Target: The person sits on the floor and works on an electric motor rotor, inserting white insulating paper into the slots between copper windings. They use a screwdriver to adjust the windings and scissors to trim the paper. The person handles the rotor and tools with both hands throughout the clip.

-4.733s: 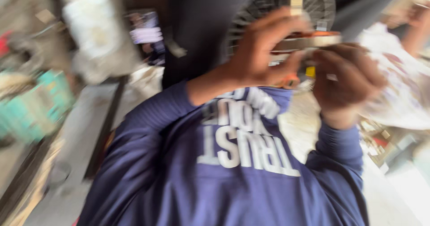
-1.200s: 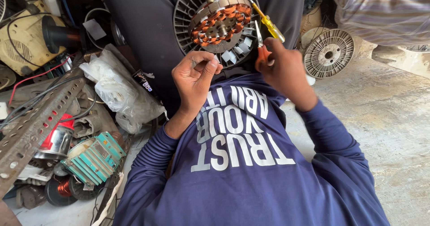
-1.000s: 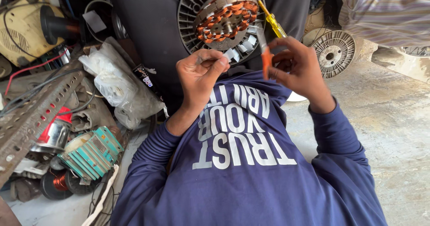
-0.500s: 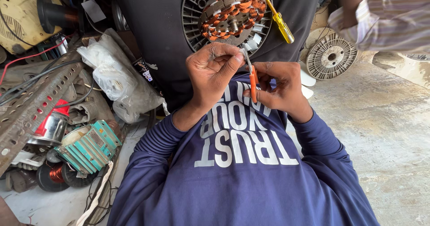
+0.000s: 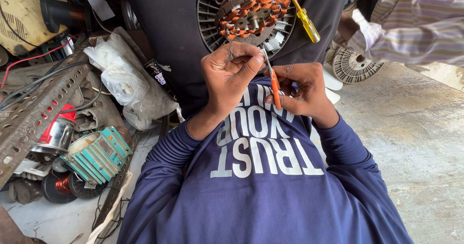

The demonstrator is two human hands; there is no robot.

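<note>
The motor stator (image 5: 251, 13), with copper coils in a ring, sits at twelve o'clock, leaning on a dark surface. Just below it the left hand (image 5: 232, 72) pinches its fingers together, perhaps on a thin wire, which is too fine to see. The right hand (image 5: 302, 90) is closed around a small orange-handled tool (image 5: 273, 82), its metal tip pointing at the coils. To work well here, the tip should stay steady and not scratch the windings. A yellow screwdriver (image 5: 304, 21) lies at one o'clock. A co-worker's striped sleeve (image 5: 411, 26) is cut off at the edge.

Viewpoint: we look from the head, steeply down our chest.
Distance: close above the fan motor (image 5: 251, 12).
Framing: floor (image 5: 415, 137) right of the fan motor.
</note>
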